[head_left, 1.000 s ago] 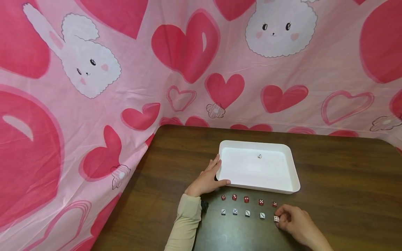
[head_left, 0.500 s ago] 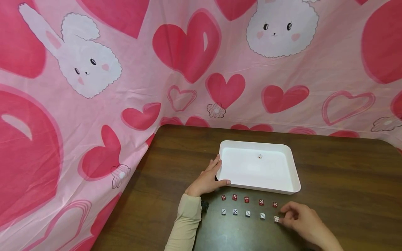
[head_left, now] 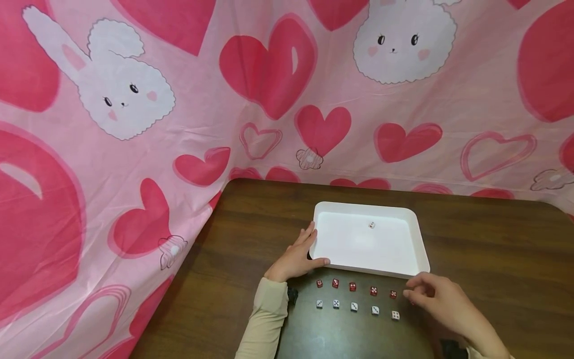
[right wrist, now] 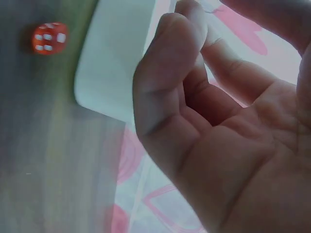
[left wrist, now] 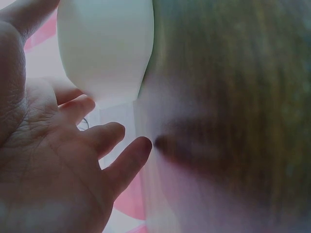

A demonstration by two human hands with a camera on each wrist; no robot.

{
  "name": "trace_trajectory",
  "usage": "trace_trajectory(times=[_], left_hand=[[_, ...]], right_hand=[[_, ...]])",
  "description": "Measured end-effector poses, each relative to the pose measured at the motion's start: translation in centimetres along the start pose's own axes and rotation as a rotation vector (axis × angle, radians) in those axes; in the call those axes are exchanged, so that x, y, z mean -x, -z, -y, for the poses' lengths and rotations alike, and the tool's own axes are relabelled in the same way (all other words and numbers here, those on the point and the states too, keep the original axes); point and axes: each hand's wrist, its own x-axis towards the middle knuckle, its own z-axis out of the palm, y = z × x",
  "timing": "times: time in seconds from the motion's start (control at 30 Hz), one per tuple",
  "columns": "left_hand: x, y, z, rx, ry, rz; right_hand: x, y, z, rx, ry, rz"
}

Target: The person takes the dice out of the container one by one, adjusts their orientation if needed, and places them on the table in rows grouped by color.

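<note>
- A dark wooden desk [head_left: 484, 249] stands against a pink cloth backdrop [head_left: 134, 149] printed with red hearts and white bunnies.
- A white tray [head_left: 414, 252] lies flat near the middle of the desk, with one white die [head_left: 371, 225] inside it, toward the far wall.
- The left hand [head_left: 296, 257] rests on the desk at the tray's near left corner. Its fingers [left wrist: 124, 162] are straight and spread, lying against the tray's left wall, and the thumb touches the near wall. It holds nothing.
- Just in front of the tray, two rows of five dice each lie on the desk.
- The far row is red dice [head_left: 352, 286]; the near row is white dice [head_left: 354, 306].
- The right hand [head_left: 441, 301] hovers just right of the rows, close to the tray's near right corner. Its fingers [right wrist: 165, 82] are loosely curled and hold nothing.
- The rightmost red die [head_left: 392, 294] lies just left of the right fingertips, not touching them. In the right wrist view it [right wrist: 49, 37] sits on the desk beside the tray's corner.
- The rightmost white die [head_left: 395, 315] lies on the desk just below and left of the right hand, apart from it.
- The left arm wears a beige sleeve [head_left: 264, 319].
</note>
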Motion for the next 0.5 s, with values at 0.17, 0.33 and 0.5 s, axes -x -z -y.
trace_trajectory(times=[0.17,0.33,0.5], left_hand=[[0.0,-0.1,0.0,-0.007,-0.005,-0.006],[0.0,-0.1,-0.1,-0.012,-0.006,-0.006],[-0.1,-0.1,-0.1,-0.003,-0.008,-0.005]], right_hand=[[-1.4,1.5,-0.2,-0.041,0.003,-0.012],[-2.8,3.3,-0.4,-0.105,0.005,-0.067],[-4.3,4.9,0.0,-0.123,0.021,-0.147]])
